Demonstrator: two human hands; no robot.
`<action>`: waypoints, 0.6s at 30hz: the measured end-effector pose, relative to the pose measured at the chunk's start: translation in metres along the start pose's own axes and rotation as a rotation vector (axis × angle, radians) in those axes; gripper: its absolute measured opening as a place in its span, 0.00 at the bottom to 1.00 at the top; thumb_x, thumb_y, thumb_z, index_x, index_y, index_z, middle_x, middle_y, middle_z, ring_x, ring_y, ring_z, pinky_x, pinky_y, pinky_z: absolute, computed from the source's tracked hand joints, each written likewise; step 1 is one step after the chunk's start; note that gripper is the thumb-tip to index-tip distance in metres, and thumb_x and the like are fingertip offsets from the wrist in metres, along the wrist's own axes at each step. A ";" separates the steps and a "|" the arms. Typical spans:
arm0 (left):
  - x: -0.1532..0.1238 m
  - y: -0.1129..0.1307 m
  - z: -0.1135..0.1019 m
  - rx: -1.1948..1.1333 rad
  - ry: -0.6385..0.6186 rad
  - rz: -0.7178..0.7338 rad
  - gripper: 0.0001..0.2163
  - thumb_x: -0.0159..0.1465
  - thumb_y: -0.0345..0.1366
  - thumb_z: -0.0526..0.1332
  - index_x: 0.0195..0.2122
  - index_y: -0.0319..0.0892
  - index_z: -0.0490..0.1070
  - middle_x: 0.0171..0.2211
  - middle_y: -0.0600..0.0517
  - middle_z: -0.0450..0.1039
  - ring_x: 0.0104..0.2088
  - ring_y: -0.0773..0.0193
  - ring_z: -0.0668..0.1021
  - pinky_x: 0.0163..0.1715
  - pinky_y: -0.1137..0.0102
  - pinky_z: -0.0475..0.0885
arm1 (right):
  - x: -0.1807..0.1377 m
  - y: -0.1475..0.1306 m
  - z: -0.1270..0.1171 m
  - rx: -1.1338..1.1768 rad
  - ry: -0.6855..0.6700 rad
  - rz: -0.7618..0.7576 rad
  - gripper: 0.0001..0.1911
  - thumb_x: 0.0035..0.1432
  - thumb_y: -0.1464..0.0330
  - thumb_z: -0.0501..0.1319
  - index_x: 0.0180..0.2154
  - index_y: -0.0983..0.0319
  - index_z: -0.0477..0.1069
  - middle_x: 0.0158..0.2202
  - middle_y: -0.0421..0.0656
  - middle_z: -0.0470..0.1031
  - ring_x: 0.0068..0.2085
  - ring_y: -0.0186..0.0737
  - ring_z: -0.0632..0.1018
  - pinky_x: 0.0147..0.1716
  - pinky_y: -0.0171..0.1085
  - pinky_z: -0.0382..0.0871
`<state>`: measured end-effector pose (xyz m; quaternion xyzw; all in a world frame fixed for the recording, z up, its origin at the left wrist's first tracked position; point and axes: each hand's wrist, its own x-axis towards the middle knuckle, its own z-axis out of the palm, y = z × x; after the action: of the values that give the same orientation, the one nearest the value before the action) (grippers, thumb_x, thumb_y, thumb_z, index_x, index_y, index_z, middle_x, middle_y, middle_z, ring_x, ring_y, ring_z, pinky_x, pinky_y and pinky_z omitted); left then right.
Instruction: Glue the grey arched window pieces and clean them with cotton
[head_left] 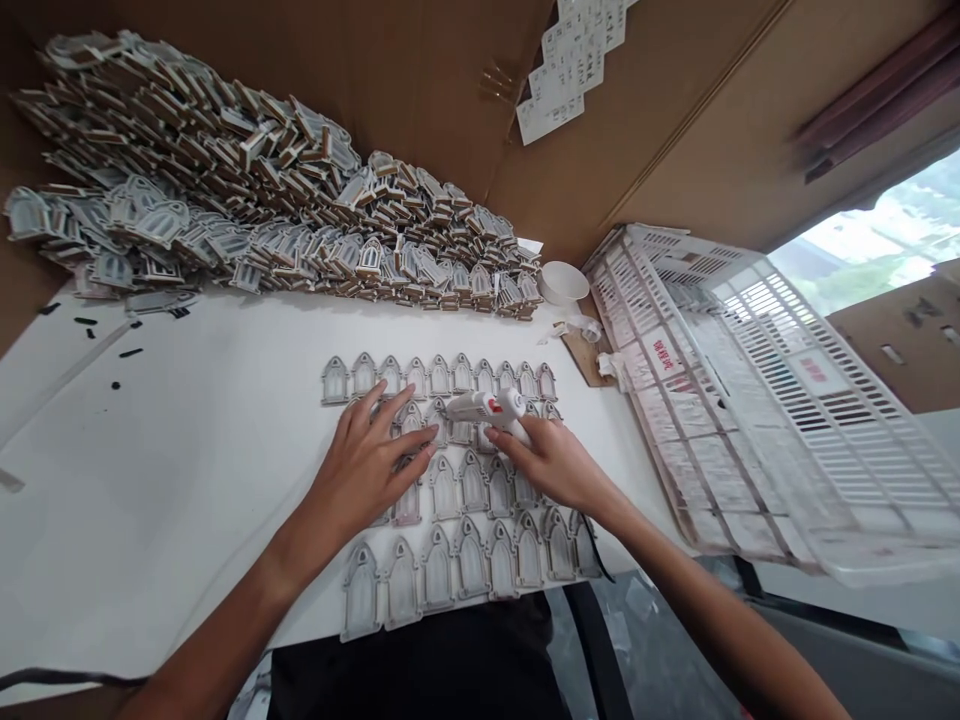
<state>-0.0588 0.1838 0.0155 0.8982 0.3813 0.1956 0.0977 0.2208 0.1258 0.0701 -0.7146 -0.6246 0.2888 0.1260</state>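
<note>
Small grey arched window-shaped pieces (472, 556) lie in several rows on the white table (187, 420). My right hand (551, 460) is closed around a white glue gun (487, 406) with a red mark on its side. The gun's nozzle points left, over a piece in the second row from the back. My left hand (379, 450) rests with its fingers spread over the left end of the second and third rows, fingertips beside the nozzle. Its palm and fingers cover some of the pieces, and I see nothing held in it.
A large heap of similar arched pieces (285, 190) lies along the back of the table against cardboard (435, 80). At the back right stand a white round bowl (564, 283) and a roll of tape (589, 328). White plastic crates (675, 400) border the right side. Dark scraps (130, 352) lie at left.
</note>
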 end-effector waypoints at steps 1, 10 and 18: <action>0.000 0.000 0.000 0.005 -0.004 -0.002 0.15 0.79 0.46 0.61 0.60 0.57 0.84 0.76 0.44 0.66 0.78 0.33 0.61 0.68 0.34 0.70 | -0.001 -0.001 0.000 -0.047 0.012 -0.011 0.26 0.73 0.46 0.54 0.28 0.55 0.64 0.22 0.43 0.72 0.26 0.44 0.72 0.30 0.40 0.53; -0.002 0.003 0.000 0.016 -0.025 -0.030 0.15 0.79 0.47 0.61 0.60 0.56 0.84 0.76 0.43 0.66 0.78 0.31 0.61 0.68 0.33 0.69 | -0.001 -0.027 -0.020 -0.293 -0.027 -0.077 0.26 0.77 0.48 0.52 0.36 0.58 0.76 0.26 0.48 0.78 0.28 0.47 0.77 0.30 0.41 0.50; -0.003 0.006 -0.002 0.010 -0.046 -0.051 0.16 0.79 0.46 0.60 0.60 0.55 0.84 0.76 0.43 0.66 0.78 0.30 0.61 0.69 0.33 0.68 | 0.006 -0.046 -0.039 -0.383 -0.073 -0.135 0.20 0.77 0.53 0.57 0.38 0.59 0.78 0.24 0.44 0.73 0.27 0.43 0.74 0.30 0.41 0.48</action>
<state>-0.0579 0.1780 0.0188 0.8928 0.4029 0.1706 0.1070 0.2056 0.1470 0.1253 -0.6713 -0.7185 0.1813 -0.0157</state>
